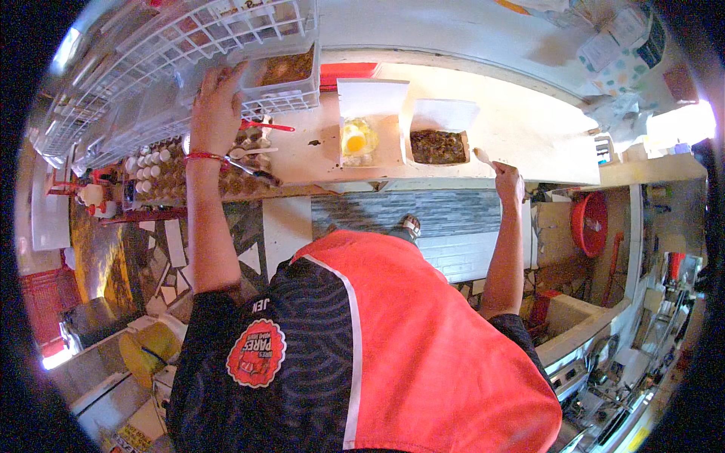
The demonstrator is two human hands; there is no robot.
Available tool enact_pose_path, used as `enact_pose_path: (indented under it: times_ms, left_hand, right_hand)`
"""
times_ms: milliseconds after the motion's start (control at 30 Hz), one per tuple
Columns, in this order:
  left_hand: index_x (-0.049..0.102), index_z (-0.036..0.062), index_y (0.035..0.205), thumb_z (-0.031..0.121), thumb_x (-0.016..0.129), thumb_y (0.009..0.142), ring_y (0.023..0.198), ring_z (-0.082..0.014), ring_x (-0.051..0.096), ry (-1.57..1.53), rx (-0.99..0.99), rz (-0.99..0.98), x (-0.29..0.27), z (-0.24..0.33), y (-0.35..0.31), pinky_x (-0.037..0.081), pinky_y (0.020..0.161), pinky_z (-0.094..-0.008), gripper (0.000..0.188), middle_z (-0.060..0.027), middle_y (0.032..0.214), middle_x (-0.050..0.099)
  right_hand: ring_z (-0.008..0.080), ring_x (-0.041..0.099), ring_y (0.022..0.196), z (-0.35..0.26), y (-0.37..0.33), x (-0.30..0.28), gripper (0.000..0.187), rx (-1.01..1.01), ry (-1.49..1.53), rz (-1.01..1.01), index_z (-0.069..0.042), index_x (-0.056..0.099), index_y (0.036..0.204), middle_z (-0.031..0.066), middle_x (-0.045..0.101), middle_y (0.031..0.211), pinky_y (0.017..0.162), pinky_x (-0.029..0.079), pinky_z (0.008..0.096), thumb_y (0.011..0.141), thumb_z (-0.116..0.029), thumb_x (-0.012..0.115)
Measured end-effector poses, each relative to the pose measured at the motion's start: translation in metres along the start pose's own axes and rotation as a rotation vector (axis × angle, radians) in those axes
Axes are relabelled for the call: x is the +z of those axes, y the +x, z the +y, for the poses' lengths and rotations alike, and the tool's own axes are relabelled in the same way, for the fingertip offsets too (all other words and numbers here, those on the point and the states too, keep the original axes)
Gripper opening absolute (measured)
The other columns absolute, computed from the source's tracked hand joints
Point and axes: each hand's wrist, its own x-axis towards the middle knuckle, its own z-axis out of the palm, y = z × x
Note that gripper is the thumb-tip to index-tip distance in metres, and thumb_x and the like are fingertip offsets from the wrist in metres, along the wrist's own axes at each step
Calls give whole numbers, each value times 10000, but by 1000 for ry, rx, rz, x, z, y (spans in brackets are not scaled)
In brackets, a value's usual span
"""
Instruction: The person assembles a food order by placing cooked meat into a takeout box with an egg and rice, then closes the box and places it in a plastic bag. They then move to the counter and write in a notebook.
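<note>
Counter (544, 147) beneath spoon (482, 156) in right grip (510, 182)

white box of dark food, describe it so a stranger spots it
On the pale counter, find the open white box beside the right hand, which holds a pale spoon. Dark brown food fills it, whereas the neighbouring white box shows a fried egg.

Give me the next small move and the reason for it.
Probably bring the pale spoon in over the dark food: the right hand holds it just off that box's right side, and the lid stands open. The left hand is over by the clear containers, out of the way.
</note>
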Motion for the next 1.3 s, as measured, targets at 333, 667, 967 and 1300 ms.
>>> enact_pose_path:
  times_ms: [333,667,967,1300]
  left_hand:
    - [498,240,1350,27,586,824,1252,-407,438,-4,72,144,8,-4,1,405,1037,-475,574,-181,1395,423]
    - [520,201,1329,-17,528,830,1218,-389,470,2,39,86,3,-6,11,396,1042,-465,545,-184,1336,485]
    - [570,96,1242,-82,454,827,1286,-374,421,48,58,104,7,-6,4,336,1093,-444,465,-188,1354,494]
    - [568,54,1176,-18,528,858,1240,-342,474,111,2,318,18,45,-26,401,1006,-429,329,-188,1354,495]
  right_hand:
    - [54,401,559,-39,6,17,253,-36,761,-69,-85,708,1108,-41,550,650,485,335,229,893,-185,619]
    - [108,563,692,-294,-42,-66,401,-810,594,-256,-95,611,1257,30,673,830,646,473,259,862,-145,569]
    - [324,643,911,-405,-103,-61,470,-813,207,191,24,556,1185,204,650,980,751,547,429,790,-206,665]
    - [228,630,1040,-146,-4,-59,313,-482,504,298,-47,613,1186,125,632,1182,853,523,353,894,-157,638]
